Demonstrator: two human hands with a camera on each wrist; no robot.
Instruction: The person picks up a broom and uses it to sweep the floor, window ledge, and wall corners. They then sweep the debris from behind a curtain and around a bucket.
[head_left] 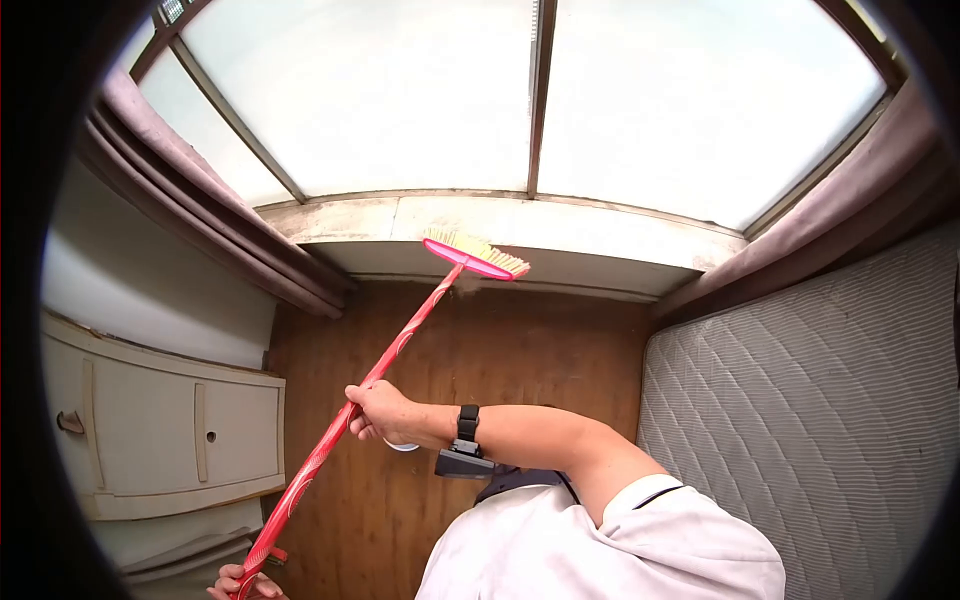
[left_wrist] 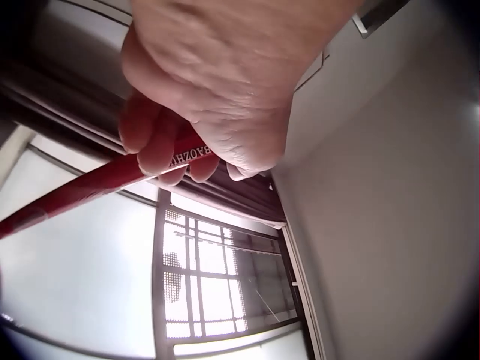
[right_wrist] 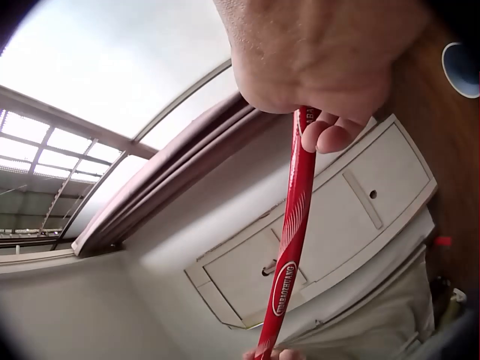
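Two hands grip a broom, its bristles up at the window ledge

The right hand (head_left: 382, 412) curls its fingers and thumb round the red handle (head_left: 325, 447) partway along it. Down the handle from that grip, the left hand (head_left: 248, 582) wraps its fingers round the part near the end. Beyond the right hand, the handle slants up to the pink broom head (head_left: 468, 259), whose pale bristles (head_left: 512, 262) meet the front edge of the ledge (head_left: 610, 232) in view; whether they press on it, I cannot tell. Below the ledge is the wooden floor (head_left: 540, 340). To the right of the grips lies a mattress (head_left: 800, 400), to the left a cabinet (head_left: 240, 435).

The step in hand looks like brushing the ledge. A further stroke would call for both grips kept firm and the bristles laid flat along it.
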